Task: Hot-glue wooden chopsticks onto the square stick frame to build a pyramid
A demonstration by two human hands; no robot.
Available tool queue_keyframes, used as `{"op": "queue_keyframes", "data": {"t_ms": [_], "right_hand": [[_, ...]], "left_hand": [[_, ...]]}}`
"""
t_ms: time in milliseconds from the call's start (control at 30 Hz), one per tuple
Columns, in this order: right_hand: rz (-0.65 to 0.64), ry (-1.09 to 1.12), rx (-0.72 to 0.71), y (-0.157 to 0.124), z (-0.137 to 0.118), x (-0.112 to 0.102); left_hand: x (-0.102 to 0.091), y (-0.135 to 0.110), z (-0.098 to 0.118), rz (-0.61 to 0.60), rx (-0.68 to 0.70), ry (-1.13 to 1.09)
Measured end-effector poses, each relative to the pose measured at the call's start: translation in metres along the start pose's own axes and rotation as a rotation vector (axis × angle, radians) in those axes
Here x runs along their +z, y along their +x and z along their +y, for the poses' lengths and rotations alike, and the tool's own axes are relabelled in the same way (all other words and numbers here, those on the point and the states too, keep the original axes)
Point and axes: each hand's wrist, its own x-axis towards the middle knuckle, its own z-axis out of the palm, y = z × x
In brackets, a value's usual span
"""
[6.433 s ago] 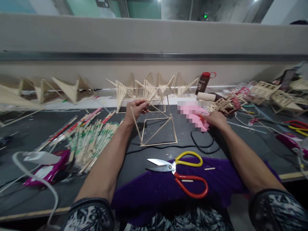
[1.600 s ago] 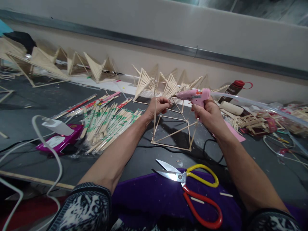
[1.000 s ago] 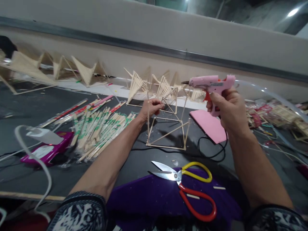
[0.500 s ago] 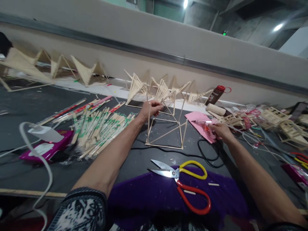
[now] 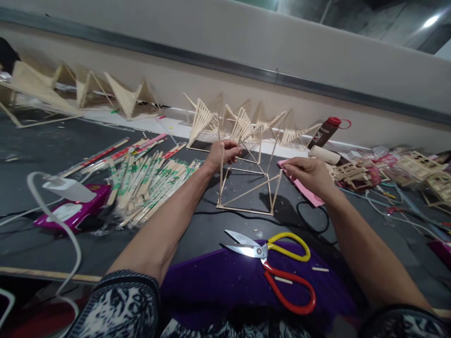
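A small open frame of thin wooden sticks (image 5: 246, 211) stands on the dark table in front of me. My left hand (image 5: 223, 155) reaches to its back left, thumb and fingers closed on one of its slanting sticks. My right hand (image 5: 308, 172) has its fingers pinched at the top of the frame's right upright stick; the exact contact is partly hidden. Under and beside that hand lies a pink sheet (image 5: 310, 193). Scissors (image 5: 260, 251) with one yellow and one red handle lie with blades parted on purple cloth (image 5: 207, 277) nearer to me.
Wrapped chopsticks (image 5: 141, 185) lie in a pile at left, beside a magenta device (image 5: 95, 202) with a white cable. Stick models (image 5: 243, 124) line the wall. A red-capped bottle (image 5: 324, 133) and small wooden models (image 5: 419, 166) stand at right. A black cord crosses the table.
My right hand has let go of the glue gun it held over the pink sheet and moved left to the frame's upright. My left hand stays on the frame; the view shifted slightly.
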Motion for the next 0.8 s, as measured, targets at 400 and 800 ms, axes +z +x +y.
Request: {"op": "queue_keyframes", "data": {"t_ms": [400, 800], "right_hand": [[-0.130, 0.159, -0.258, 0.025, 0.017, 0.055], [-0.033, -0.011, -0.273, 0.042, 0.001, 0.079]], "left_hand": [[0.001, -0.002, 0.002, -0.002, 0.004, 0.041], [-0.001, -0.001, 0.002, -0.025, 0.012, 0.072]]}}
